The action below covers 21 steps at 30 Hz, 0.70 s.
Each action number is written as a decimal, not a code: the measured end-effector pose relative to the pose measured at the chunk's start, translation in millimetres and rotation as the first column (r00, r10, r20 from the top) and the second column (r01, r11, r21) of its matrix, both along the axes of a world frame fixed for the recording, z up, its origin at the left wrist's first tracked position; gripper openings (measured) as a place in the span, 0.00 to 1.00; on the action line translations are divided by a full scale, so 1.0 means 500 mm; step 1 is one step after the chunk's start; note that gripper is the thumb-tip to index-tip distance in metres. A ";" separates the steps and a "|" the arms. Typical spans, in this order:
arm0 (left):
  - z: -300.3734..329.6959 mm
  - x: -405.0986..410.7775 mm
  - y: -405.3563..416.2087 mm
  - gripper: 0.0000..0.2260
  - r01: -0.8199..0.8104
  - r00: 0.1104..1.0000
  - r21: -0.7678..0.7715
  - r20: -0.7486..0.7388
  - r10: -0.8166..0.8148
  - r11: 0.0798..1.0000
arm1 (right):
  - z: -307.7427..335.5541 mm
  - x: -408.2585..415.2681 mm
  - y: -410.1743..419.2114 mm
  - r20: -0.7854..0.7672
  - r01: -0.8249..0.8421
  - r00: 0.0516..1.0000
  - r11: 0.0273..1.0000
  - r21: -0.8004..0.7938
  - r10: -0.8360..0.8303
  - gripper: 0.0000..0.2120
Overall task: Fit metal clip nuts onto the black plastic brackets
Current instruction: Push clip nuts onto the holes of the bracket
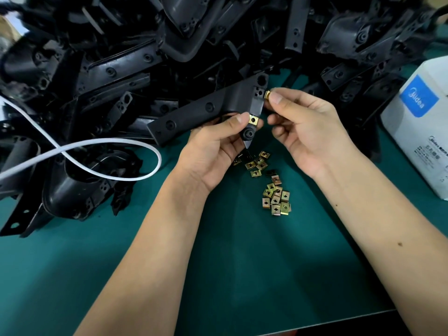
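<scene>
A dark green, matte worktop (pixel 242 258) is spreading across the lower part of the view, and a deep heap of black plastic brackets (pixel 116 57) is covering its far side from left to right. The heaped parts are glossy moulded pieces with raised bosses, round screw holes and curved cup-like ends, lying at every angle.

The left hand (pixel 215 151) is gripping one black bracket (pixel 206 110) above the worktop, fingers curled round its lower end. This bracket is a long flat bar with a bent end; its long axis is running from lower left to upper right, with the bent end pointing toward the right hand. A brass-coloured clip nut (pixel 252 120) is already sitting on a tab of the bracket just beside the left thumb, its square face and centre hole showing.

The right hand (pixel 303 127) is pinching a second clip nut (pixel 267 94) between thumb and forefinger, holding it against the upper right edge of the bracket.

Loose clip nuts (pixel 271 185) are lying in two small scatters on the worktop between the forearms; they are small, square, folded metal pieces with a yellowish sheen and diamond-shaped holes.

A white cable (pixel 101 151) is looping over the brackets at the left. A white carton (pixel 417 132) with a blue label is standing at the right edge.
</scene>
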<state>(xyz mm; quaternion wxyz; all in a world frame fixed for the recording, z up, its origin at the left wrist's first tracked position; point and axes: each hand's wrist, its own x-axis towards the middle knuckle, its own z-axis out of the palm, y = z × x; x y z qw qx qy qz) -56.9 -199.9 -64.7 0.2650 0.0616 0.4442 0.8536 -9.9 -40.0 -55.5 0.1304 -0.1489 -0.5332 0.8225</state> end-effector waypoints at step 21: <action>0.008 0.003 0.004 0.07 0.012 0.999 -0.055 0.039 -0.010 0.998 | -0.002 -0.002 -0.004 0.007 -0.007 1.000 1.000 -0.025 0.007 0.04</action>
